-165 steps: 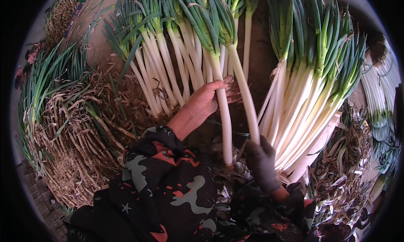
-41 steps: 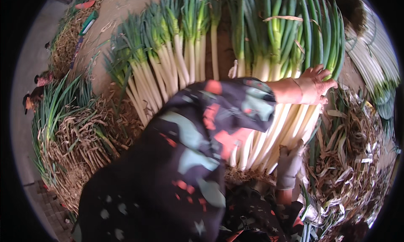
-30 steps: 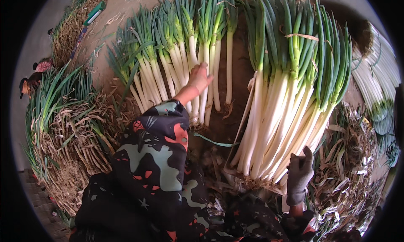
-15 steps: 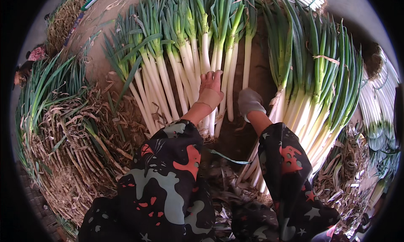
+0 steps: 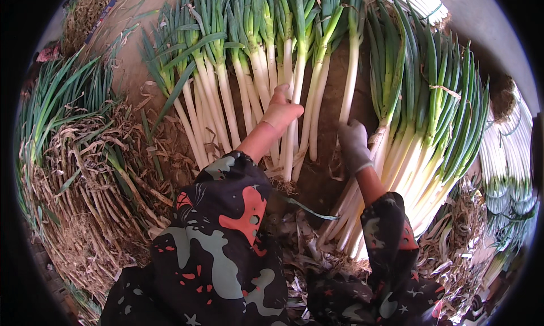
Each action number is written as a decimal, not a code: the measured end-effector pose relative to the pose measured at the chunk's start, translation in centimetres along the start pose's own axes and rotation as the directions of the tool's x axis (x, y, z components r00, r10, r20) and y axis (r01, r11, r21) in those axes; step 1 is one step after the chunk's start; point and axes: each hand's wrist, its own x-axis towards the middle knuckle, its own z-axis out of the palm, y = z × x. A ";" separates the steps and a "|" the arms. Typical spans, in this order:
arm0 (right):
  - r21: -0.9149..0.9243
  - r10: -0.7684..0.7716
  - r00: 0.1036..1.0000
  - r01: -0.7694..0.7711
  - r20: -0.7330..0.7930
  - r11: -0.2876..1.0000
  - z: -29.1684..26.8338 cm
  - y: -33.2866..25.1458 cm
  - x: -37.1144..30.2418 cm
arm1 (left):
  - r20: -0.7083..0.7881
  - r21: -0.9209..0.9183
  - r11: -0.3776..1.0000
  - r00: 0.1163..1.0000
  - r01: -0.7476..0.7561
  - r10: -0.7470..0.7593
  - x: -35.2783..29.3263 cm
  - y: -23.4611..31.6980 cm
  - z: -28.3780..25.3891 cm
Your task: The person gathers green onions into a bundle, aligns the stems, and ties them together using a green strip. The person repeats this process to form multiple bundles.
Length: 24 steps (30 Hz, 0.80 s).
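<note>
In front of me lies a row of long green onions [image 5: 222, 99], white stalks toward me and green leaves away. My left hand [image 5: 281, 109] is closed around a white stalk in the middle of this row. Its fingers are partly hidden behind the stalk. To its right, my right hand [image 5: 353, 143], in a grey glove, grips the lower end of a single green onion [image 5: 349, 79]. That onion lies apart from the row, leaves pointing away. A thick bunch of green onions [image 5: 413, 150] is just right of the gloved hand.
A big heap of untrimmed onions with dry brown leaves [image 5: 85, 195] fills the left side. Cleaned white bundles [image 5: 507, 144] lie at the far right, another [image 5: 422, 0] at the back. A thin green tie [image 5: 311, 210] and dry peelings [image 5: 297, 235] lie near me.
My right hand has moved slightly right and closed on the single onion, which has shifted right, away from the row. The left hand's fingers have gone from stretched over the stalks to curled round one.
</note>
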 end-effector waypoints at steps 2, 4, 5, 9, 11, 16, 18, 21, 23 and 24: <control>-0.455 -0.201 0.977 0.146 -0.073 0.878 0.9 -0.4 0.1 | 0.028 -0.114 0.991 0.998 0.065 -0.062 0.0 0.6 -0.3; -0.510 -0.430 0.888 0.298 -0.162 0.807 2.9 -0.4 -0.1 | 0.112 -0.093 0.985 0.985 0.145 -0.134 -0.1 0.9 -0.7; -0.464 -0.343 0.939 0.304 0.000 0.832 3.8 -0.3 -0.2 | 0.105 -0.106 0.986 0.987 0.130 -0.119 -0.3 0.9 -0.8; -0.369 0.015 0.980 0.061 0.198 0.928 6.6 1.2 -0.9 | 0.216 -0.119 0.984 0.971 0.135 -0.107 -0.5 0.4 -1.3; -0.394 0.037 0.990 0.020 0.137 0.919 7.0 1.8 -1.2 | 0.242 -0.089 0.988 0.965 0.124 -0.099 -0.4 0.3 -1.2; -0.057 0.153 0.925 -0.142 0.347 0.988 6.1 1.0 -1.3 | 0.237 -0.157 0.981 0.969 0.115 -0.076 -0.2 1.1 -1.1; 0.242 0.235 0.859 -0.374 0.456 0.895 5.2 -0.2 -1.7 | 0.254 -0.183 0.978 0.966 0.098 -0.050 -0.2 2.1 -1.7; 0.460 -0.034 0.909 -0.178 0.415 0.870 2.9 -2.3 -2.1 | 0.267 -0.334 0.935 0.963 0.122 -0.030 -0.5 3.5 -2.4; 0.621 -0.198 0.894 -0.107 0.402 0.776 1.0 -3.6 -2.4 | 0.229 -0.372 0.918 0.972 0.134 -0.049 -1.0 4.3 -2.1; 0.483 -0.231 0.916 0.048 0.327 0.874 0.3 -4.3 -2.5 | 0.172 -0.294 0.944 0.980 0.151 -0.103 -1.0 4.7 -1.6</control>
